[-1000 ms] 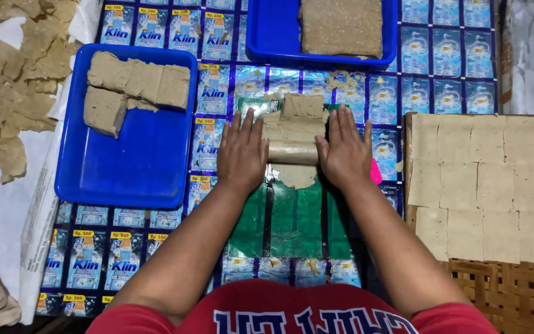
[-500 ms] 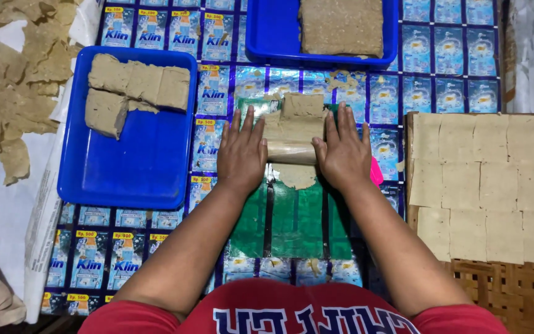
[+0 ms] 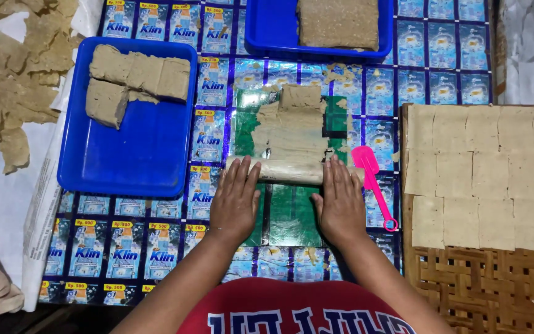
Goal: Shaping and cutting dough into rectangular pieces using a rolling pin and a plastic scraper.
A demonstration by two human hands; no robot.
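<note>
- Head view: both hands flat, palms down, on a rolling pin (image 3: 295,172) lying crosswise on a green plastic sheet (image 3: 292,213).
- L hand (image 3: 235,201): fingers straight, spread over the pin's left end. Grip open, pressing, not wrapped around.
- R hand (image 3: 341,201): same posture on the right end, grip open too.
- Dough strip (image 3: 293,127): tan, flattened, ragged edges, on the green sheet just beyond the pin and touching it. Far end looks thicker, a squarish lump not fully spread.
- Progress, my read: this piece is mostly rolled out; the far end and rough edges look unfinished.
- Left blue tray (image 3: 125,161): several thick dough blocks (image 3: 137,77) in its far corner, unrolled, rest of tray bare.
- Top blue tray (image 3: 261,37): one big slab (image 3: 338,21), uncut.
- Woven mat (image 3: 489,284) on the right: thin squares (image 3: 483,167) laid edge to edge in rows, so plenty is done already; near part of mat not covered.
- Pink plastic cutter (image 3: 372,182): just right of R hand, on the printed sachet-pattern cover (image 3: 125,247), not touched.
- Far left: torn thin scraps (image 3: 13,80) in a pile, well apart from the hands.
</note>
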